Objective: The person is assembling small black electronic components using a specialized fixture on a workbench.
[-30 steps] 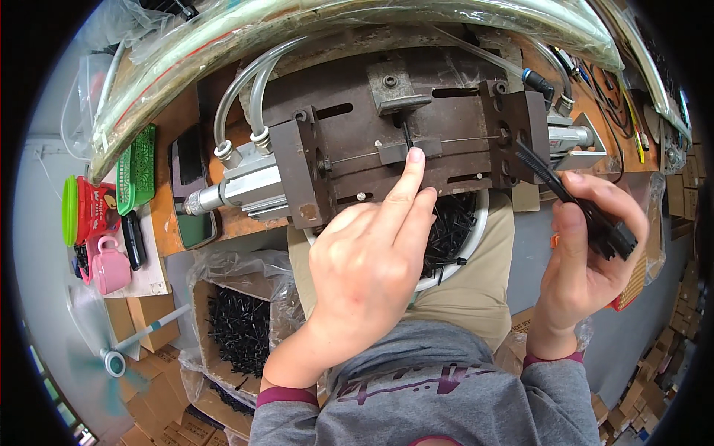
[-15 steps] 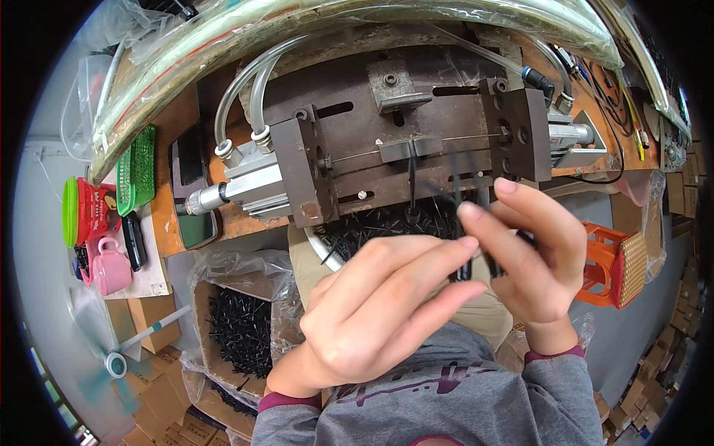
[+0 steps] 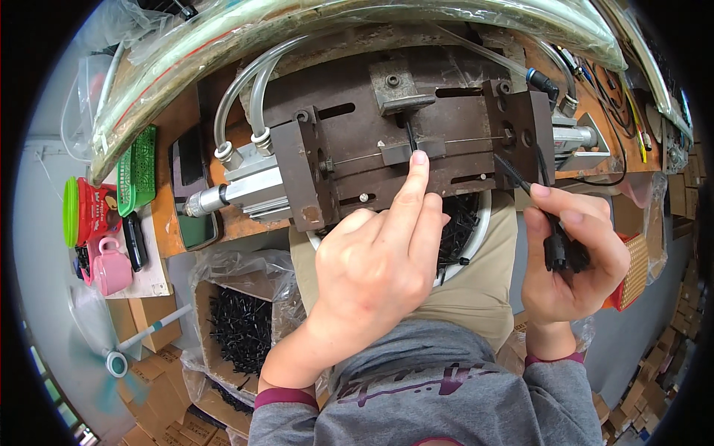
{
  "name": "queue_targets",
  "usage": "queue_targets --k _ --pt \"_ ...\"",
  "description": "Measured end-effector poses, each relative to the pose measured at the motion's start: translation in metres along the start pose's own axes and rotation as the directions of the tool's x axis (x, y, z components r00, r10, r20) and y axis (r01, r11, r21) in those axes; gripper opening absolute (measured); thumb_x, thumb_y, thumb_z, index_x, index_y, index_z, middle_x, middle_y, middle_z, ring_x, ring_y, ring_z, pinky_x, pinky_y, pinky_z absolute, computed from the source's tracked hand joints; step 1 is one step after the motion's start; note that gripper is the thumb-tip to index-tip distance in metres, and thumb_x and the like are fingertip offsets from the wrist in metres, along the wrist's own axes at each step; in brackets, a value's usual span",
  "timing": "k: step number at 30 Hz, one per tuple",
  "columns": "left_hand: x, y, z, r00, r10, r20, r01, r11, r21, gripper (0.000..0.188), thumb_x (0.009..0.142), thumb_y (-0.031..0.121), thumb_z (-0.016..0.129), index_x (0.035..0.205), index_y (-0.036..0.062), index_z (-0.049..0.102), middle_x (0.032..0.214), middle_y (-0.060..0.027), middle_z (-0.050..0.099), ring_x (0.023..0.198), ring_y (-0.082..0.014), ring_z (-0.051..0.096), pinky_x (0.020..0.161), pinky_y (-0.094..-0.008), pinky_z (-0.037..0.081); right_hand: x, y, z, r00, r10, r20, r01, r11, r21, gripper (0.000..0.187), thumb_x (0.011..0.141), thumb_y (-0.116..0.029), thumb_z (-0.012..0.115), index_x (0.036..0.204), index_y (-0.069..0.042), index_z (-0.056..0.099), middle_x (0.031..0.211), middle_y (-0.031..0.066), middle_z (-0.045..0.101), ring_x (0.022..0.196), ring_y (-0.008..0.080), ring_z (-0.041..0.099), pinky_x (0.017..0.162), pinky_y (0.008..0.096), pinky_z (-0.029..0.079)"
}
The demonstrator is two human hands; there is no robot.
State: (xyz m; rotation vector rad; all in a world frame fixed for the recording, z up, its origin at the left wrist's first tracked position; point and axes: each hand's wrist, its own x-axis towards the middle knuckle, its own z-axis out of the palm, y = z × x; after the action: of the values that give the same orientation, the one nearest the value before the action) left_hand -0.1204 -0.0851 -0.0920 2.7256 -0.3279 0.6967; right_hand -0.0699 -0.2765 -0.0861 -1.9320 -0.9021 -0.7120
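On the brown metal fixture (image 3: 461,115), a thin black stick-like piece (image 3: 410,132) lies in the slot of a small grey block (image 3: 394,154), pointing away from me toward a metal stop (image 3: 405,100). My left hand (image 3: 375,256) has its index fingertip on the near end of that piece; its other fingers are loosely bent and grip nothing. Off to the right, my right hand (image 3: 576,286) is closed on a bunch of thin black plastic pieces (image 3: 561,251) with thicker heads. Below the fixture, a white-rimmed bowl (image 3: 485,223) holds many similar pieces, partly hidden by my left hand.
Silver air cylinders (image 3: 253,189) with clear hoses flank the fixture. At lower left stands a plastic-lined carton (image 3: 216,353) of black pieces beside a small fan (image 3: 115,364). A pink mug (image 3: 111,271), green basket (image 3: 137,167) and red tub (image 3: 97,212) sit left. An orange stool is at right.
My hands have moved apart. The left went forward onto the block, its index finger now on the black piece, which sits farther into the slot; the right drew away rightward with the bunch.
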Motion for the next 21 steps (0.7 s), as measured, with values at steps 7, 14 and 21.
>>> queue_targets --k 7,14,21 --pt "0.0 -0.001 0.001 1.0 0.006 -0.006 -0.006 1.0 -0.031 0.026 0.073 0.014 0.083 0.094 0.0042 0.072 0.118 -0.0119 0.071 0.065 -0.0177 0.064 0.058 -0.0274 0.05 0.003 -0.008 -0.006 0.997 -0.019 0.072 0.028 0.991 -0.13 0.033 0.07 0.011 0.072 0.099 -0.004 0.074 0.106 0.011 0.067 0.086 0.0233 0.066 0.073 0.0306 0.052" --pt "-0.009 0.001 0.007 0.984 -0.155 -0.089 0.102 0.896 -0.432 0.024 0.072 -0.003 0.08 0.094 -0.0045 0.071 0.12 -0.0133 0.07 0.089 -0.0238 0.071 0.076 -0.0316 0.058 -0.011 -0.013 -0.003 0.995 0.104 0.011 -0.101 0.984 -0.148 0.041 0.07 0.013 0.07 0.105 -0.006 0.078 0.108 0.0099 0.06 0.091 0.0211 0.062 0.072 0.029 0.054" --pt "-0.052 -0.004 0.002 0.94 -0.231 0.25 0.26 0.013 -0.966 0.034 0.065 -0.006 0.087 0.096 -0.0096 0.071 0.118 -0.0269 0.062 0.091 -0.0374 0.073 0.08 -0.0451 0.065 -0.005 -0.009 -0.002 1.0 0.003 -0.007 -0.004 0.996 -0.093 0.043 0.067 0.015 0.07 0.105 -0.004 0.076 0.103 0.0087 0.063 0.086 0.0216 0.065 0.07 0.0307 0.055"
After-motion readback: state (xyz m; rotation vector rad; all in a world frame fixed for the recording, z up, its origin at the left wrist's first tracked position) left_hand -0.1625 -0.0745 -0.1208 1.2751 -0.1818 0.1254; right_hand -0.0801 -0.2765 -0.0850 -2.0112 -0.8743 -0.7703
